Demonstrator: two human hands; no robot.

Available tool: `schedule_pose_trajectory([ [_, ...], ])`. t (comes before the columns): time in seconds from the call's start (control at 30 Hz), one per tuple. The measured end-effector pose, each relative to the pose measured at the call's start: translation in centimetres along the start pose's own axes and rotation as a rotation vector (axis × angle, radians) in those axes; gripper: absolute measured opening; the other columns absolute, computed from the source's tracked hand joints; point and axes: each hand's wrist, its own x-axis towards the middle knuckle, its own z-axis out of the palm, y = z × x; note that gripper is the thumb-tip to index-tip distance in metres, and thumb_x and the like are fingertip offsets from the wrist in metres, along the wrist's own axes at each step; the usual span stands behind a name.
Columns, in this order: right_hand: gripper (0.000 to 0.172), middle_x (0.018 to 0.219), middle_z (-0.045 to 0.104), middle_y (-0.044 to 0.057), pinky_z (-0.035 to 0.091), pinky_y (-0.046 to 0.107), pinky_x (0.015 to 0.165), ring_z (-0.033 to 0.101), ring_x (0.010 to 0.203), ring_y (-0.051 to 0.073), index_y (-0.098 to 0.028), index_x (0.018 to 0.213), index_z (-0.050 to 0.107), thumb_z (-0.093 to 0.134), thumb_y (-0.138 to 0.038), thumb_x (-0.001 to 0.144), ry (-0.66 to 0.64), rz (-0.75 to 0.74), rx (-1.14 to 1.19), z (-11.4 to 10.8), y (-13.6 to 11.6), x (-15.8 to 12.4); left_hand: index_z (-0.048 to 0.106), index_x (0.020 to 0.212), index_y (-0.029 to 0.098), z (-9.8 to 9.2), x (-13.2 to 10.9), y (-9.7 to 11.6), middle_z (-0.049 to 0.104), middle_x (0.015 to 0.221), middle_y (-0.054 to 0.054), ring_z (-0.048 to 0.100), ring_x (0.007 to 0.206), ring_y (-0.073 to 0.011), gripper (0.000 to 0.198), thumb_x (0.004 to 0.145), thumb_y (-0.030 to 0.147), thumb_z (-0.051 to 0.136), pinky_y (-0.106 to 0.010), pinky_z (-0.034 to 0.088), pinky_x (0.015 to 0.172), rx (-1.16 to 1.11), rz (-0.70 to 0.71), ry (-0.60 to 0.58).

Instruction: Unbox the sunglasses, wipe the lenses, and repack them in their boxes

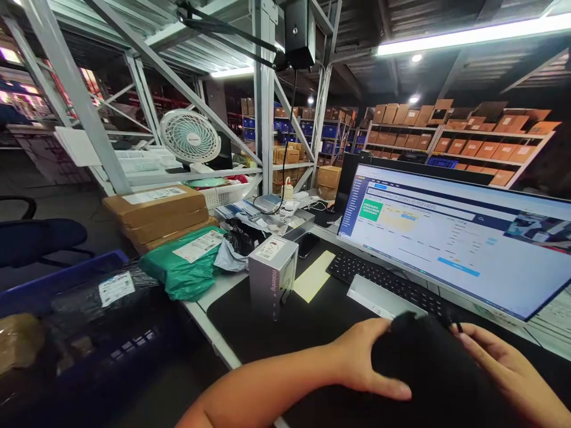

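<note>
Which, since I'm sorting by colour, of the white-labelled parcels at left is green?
The bagged parcel in front of the brown cartons: its wrapping is green, while the parcel in the blue crate is dark.

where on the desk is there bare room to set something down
The black mat is bare between the grey box, yellow sheet and left hand. It's crowded left of the box, by the green parcel, and before the monitor, by the keyboard.
</note>
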Motion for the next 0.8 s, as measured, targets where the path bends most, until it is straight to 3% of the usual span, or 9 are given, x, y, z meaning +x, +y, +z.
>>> schedule_pose_trajectory([
  [0.1, 0.047, 0.082, 0.076, 0.009, 0.058, 0.034, 0.062, 0.07, 0.066, 0.023, -0.02, 0.102, 0.073, 0.072, -0.061, 0.078, -0.229, 0.156, 0.24, 1.7, -0.7, -0.9, 0.064, 0.128, 0.018, 0.5, 0.0, 0.1, 0.067, 0.129, -0.013, 0.06, 0.123, -0.0365, 0.079, 0.061, 0.053, 0.089, -0.05, 0.044, 0.11, -0.515, -0.079, 0.229],
  [0.23, 0.056, 0.115, 0.072, 0.011, 0.055, 0.036, 0.086, 0.07, 0.101, 0.024, -0.022, 0.119, 0.065, 0.088, -0.037, 0.07, -0.731, 0.166, 0.529, 6.1, -2.6, -3.7, 0.063, 0.124, 0.018, 0.8, 0.4, -0.2, 0.066, 0.132, -0.015, 0.058, 0.126, -0.0365, 0.076, 0.068, 0.068, 0.078, -0.051, 0.044, 0.11, -0.701, -0.138, 0.415],
  [0.33, 0.05, 0.103, 0.073, 0.009, 0.055, 0.029, 0.071, 0.07, 0.085, 0.018, -0.019, 0.106, 0.062, 0.088, -0.044, 0.071, -0.683, 0.276, 0.716, 8.9, -3.6, -5.1, 0.063, 0.122, 0.019, 0.5, 0.9, -0.2, 0.066, 0.13, -0.016, 0.058, 0.127, -0.0369, 0.08, 0.066, 0.075, 0.076, -0.051, 0.045, 0.109, -0.763, -0.176, 0.476],
  [0.4, 0.052, 0.094, 0.073, 0.008, 0.052, 0.025, 0.062, 0.068, 0.073, 0.015, -0.017, 0.105, 0.061, 0.084, -0.051, 0.073, -0.65, 0.36, 0.731, 9.8, -4.0, -5.6, 0.064, 0.119, 0.02, 0.4, 1.2, -0.2, 0.067, 0.13, -0.016, 0.057, 0.128, -0.0366, 0.082, 0.063, 0.078, 0.075, -0.051, 0.045, 0.109, -0.773, -0.199, 0.503],
  [0.47, 0.059, 0.089, 0.072, 0.007, 0.051, 0.024, 0.059, 0.067, 0.072, 0.015, -0.016, 0.108, 0.062, 0.084, -0.057, 0.071, -0.657, 0.352, 0.689, 9.9, -4.3, -5.7, 0.064, 0.117, 0.019, 0.4, 1.4, -0.4, 0.068, 0.127, -0.016, 0.057, 0.128, -0.0371, 0.085, 0.059, 0.081, 0.075, -0.051, 0.045, 0.109, -0.761, -0.226, 0.52],
  [0.6, 0.059, 0.07, 0.064, 0.003, 0.045, 0.022, 0.054, 0.062, 0.062, 0.013, -0.015, 0.08, 0.062, 0.061, -0.074, 0.082, -0.546, 0.198, 0.437, 8.8, -5.1, -5.9, 0.063, 0.117, 0.016, 0.7, 1.5, -0.9, 0.069, 0.122, -0.018, 0.06, 0.125, -0.0368, 0.084, 0.068, 0.084, 0.066, -0.052, 0.045, 0.11, -0.681, -0.266, 0.548],
  [0.7, 0.053, 0.061, 0.06, 0.0, 0.041, 0.021, 0.05, 0.057, 0.053, 0.011, -0.017, 0.07, 0.056, 0.05, -0.064, 0.094, -0.544, 0.101, 0.205, 7.1, -6.0, -6.1, 0.055, 0.127, 0.021, 0.6, 1.5, -1.3, 0.066, 0.128, -0.012, 0.057, 0.128, -0.0307, 0.07, 0.077, 0.066, 0.071, -0.049, 0.041, 0.114, -0.544, -0.239, 0.631],
  [0.8, 0.05, 0.054, 0.055, -0.003, 0.038, 0.019, 0.046, 0.052, 0.046, 0.009, -0.019, 0.065, 0.052, 0.049, -0.057, 0.097, -0.608, 0.082, 0.164, 4.9, -6.9, -5.9, 0.05, 0.129, 0.023, 0.6, 1.5, -1.3, 0.062, 0.13, -0.009, 0.055, 0.129, -0.029, 0.068, 0.073, 0.049, 0.078, -0.048, 0.035, 0.118, -0.363, -0.203, 0.706],
])
